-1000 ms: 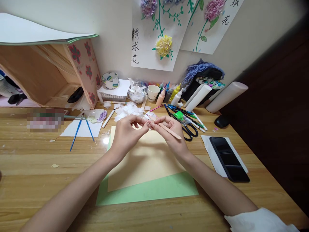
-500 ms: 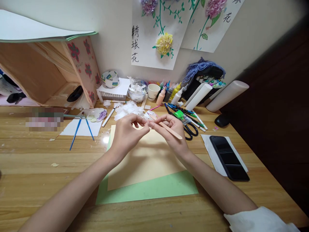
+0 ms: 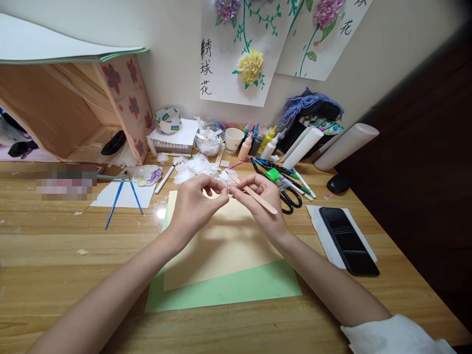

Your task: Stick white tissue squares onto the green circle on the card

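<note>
My right hand (image 3: 266,206) holds a flat wooden craft stick (image 3: 261,200) that slants across its fingers, rounded end toward my wrist. My left hand (image 3: 195,199) is pinched, thumb against forefinger, and its fingertips meet those of the right. Something small and pale may be between the fingertips; it is too tiny and too covered to name. Both hands hover over a cream paper sheet (image 3: 221,246), which lies askew on a green sheet (image 3: 224,300).
Behind the hands lie torn white paper scraps (image 3: 197,168), a paper cup (image 3: 234,141) and paint bottles (image 3: 245,147). Black-handled scissors (image 3: 293,198) and markers (image 3: 302,183) are at right, near a phone (image 3: 344,241). Paintbrushes (image 3: 115,204) rest on white paper at left.
The view has shifted very slightly. Both hands keep their pinch and the craft stick stays in the right hand; nothing else has visibly moved.
</note>
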Action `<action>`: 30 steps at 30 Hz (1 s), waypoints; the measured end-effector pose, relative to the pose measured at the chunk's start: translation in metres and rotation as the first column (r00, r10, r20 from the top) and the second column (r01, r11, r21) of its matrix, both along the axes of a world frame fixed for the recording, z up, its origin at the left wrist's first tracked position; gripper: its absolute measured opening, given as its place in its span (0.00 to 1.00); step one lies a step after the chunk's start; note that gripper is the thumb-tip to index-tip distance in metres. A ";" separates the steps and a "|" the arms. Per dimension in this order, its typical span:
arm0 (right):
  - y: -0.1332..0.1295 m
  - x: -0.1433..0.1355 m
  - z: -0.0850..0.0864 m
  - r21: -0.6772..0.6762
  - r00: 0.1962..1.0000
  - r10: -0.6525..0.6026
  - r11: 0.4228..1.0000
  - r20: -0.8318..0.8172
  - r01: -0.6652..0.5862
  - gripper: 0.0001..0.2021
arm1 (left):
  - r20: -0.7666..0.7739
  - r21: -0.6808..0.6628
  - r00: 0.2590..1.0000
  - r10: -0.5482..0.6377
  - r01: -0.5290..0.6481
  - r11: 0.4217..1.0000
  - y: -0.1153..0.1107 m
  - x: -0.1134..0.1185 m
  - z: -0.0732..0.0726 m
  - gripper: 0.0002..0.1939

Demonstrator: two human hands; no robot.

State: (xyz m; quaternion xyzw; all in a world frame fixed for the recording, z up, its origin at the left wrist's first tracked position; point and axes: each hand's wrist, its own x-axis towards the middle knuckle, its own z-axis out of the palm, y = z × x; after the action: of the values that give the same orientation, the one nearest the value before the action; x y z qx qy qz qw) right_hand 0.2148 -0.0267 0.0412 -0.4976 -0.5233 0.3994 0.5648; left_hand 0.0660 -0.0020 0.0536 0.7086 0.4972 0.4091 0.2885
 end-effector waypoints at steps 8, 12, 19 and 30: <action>-0.003 -0.003 -0.003 0.192 0.970 -0.175 0.971 0.169 0.142 0.08 | 0.052 -0.045 0.996 -0.066 0.068 0.997 -0.001 0.001 0.001 0.08; -0.008 -0.005 -0.007 0.403 0.876 -0.308 0.903 0.371 0.147 0.06 | 0.101 -0.138 0.992 -0.071 0.085 0.987 -0.001 0.001 0.002 0.09; -0.009 -0.007 -0.008 0.416 0.872 -0.319 0.897 0.370 0.152 0.05 | 0.121 -0.173 0.990 -0.075 0.096 0.980 0.001 0.002 0.001 0.08; 0.009 0.003 -0.006 0.045 0.981 -0.196 0.980 -0.013 0.196 0.12 | 0.086 -0.193 0.995 -0.057 0.073 0.979 0.007 0.002 -0.006 0.04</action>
State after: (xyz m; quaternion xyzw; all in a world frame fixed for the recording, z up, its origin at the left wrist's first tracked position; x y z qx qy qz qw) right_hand 0.2182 -0.0176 0.0351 -0.5321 -0.4784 0.3317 0.6148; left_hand 0.0680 0.0053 0.0480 0.6758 0.4997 0.3765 0.3897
